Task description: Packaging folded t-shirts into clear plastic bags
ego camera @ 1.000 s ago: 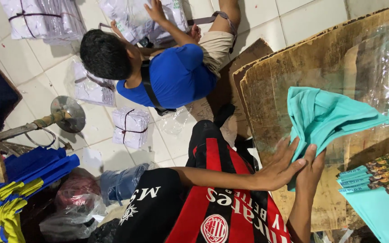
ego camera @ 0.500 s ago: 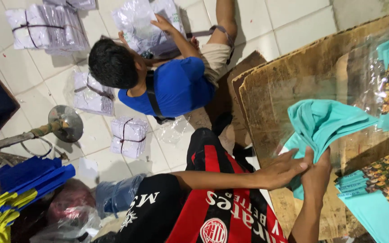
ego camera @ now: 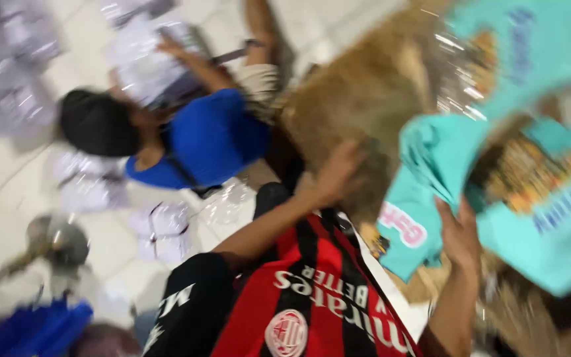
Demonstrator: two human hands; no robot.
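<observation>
Overhead, everything is showing smeared by motion blur. A soft teal shirt (ego camera: pixel 431 158) is hanging in loose folds, a pink print patch on its lower part. The right hand (ego camera: pixel 458 231) is gripping the cloth from below, fingers curled up into it, forearm rising from the bottom edge. The left hand (ego camera: pixel 338 170) is resting on the brown cardboard sheet (ego camera: pixel 365 92), knuckles bent, fingers loosely curled, holding nothing, arm reaching across a red-and-black striped jersey (ego camera: pixel 312 297). Two more teal shirts with multicoloured prints are lying flat beside the hanging one: one (ego camera: pixel 550 211) at right, one (ego camera: pixel 530 46) above under glossy clear plastic. On the pale tiled floor (ego camera: pixel 8 192) another person in a blue shirt (ego camera: pixel 206 139) is bending over white wrapped bundles; their count is blurred beyond telling.
</observation>
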